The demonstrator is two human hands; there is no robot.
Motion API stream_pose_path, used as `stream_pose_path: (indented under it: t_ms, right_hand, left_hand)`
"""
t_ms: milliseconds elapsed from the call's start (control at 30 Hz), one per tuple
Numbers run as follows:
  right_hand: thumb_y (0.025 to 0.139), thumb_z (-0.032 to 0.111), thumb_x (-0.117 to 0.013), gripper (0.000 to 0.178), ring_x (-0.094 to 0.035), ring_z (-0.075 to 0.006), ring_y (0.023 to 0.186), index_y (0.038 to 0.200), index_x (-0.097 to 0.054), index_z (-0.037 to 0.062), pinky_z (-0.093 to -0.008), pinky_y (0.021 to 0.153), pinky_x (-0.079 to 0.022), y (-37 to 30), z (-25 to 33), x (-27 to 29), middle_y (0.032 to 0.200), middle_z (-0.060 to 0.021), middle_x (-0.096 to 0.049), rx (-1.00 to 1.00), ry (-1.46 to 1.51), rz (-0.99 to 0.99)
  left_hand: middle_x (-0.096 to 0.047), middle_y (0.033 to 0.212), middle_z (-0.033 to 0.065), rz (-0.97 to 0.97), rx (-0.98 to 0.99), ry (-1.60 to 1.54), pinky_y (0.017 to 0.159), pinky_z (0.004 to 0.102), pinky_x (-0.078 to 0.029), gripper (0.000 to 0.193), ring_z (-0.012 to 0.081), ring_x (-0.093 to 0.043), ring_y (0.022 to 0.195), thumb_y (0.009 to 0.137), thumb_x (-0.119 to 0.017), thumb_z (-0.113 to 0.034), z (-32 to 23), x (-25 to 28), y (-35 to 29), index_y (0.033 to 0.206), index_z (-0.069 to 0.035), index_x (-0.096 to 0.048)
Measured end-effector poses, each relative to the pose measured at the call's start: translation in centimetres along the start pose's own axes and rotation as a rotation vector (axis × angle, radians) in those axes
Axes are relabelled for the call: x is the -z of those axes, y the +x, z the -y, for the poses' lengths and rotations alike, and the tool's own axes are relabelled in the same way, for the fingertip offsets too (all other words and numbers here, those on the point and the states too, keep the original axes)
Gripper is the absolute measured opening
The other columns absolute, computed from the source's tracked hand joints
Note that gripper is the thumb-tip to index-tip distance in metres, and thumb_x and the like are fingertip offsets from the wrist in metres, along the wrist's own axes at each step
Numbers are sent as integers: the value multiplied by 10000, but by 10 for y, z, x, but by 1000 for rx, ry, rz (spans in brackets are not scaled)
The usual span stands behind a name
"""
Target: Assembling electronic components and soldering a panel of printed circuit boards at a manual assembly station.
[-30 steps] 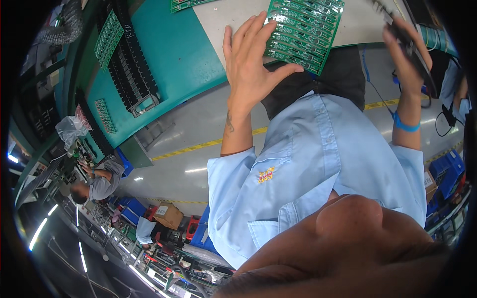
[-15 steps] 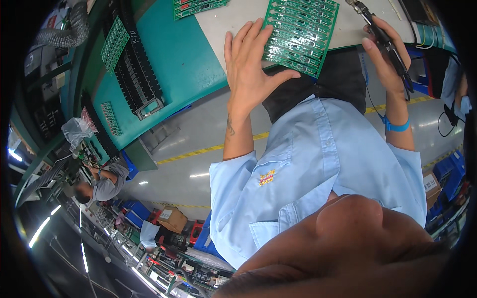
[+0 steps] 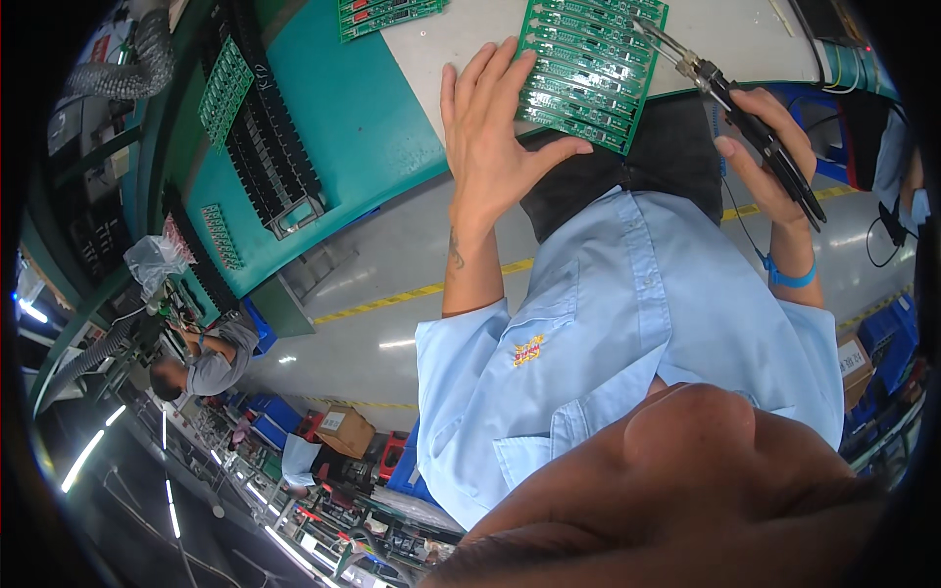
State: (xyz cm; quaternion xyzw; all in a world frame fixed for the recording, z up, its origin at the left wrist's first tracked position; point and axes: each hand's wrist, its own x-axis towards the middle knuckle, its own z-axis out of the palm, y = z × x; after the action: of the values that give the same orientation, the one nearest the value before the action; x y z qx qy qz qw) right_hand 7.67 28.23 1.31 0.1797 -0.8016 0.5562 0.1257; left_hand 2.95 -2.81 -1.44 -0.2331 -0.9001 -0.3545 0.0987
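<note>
Your left hand (image 3: 490, 137) lies flat, fingers spread apart, at the top centre of the frame. The palm rests on the pale mat (image 3: 441, 44); the fingertips and thumb press the left edge of the green circuit board panel (image 3: 593, 69). Nothing is gripped, it's just pinning the panel down.

The panel sits top centre-right, tilted, its lower edge overhanging the bench edge toward your lap. It shows rows of identical small boards.

Your right hand (image 3: 769, 162), upper right, has its fingers closed around the black handles of a pair of cutters (image 3: 745, 122). The tool's metal tip points up-left and sits over the panel's upper right corner; I can't tell whether it actually touches. There's a blue wrist strap (image 3: 789, 274) on that wrist, with a thin cord trailing from it.

Around it:
- A second green board (image 3: 387, 15) at the top edge, left of your left hand, well apart from the panel.
- A teal bench (image 3: 333, 108), upper left, carrying a black slotted rack (image 3: 270, 157) with small green boards standing in it.
- Another person (image 3: 201, 358) in a grey shirt at mid-left, bent over a separate station.
- A cardboard box (image 3: 338, 431) on the floor, lower centre-left.
</note>
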Motion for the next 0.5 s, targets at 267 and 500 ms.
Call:
stream_pose_path:
  t_ms: [267,500]
  right_hand:
    - [714,-53,-750,406,-530,-202,689,1117,-697,-40,-298,664,-439,-8,15,4,897,-117,-696,108,13,145]
    - [667,-80,-704,409,-529,-238,710,1074,-687,-41,-338,685,-444,-12,22,1,818,-123,-669,17,1,197]
  left_hand:
    - [-605,1422,88,-8,5,-13,1229,537,-158,962,304,-474,1388,513,-948,-459,2,-2,0,1332,-70,-629]
    - [-610,1420,66,-24,-8,11,1220,539,-186,953,291,-487,1379,507,-950,-471,1,-2,0,1324,-97,-631]
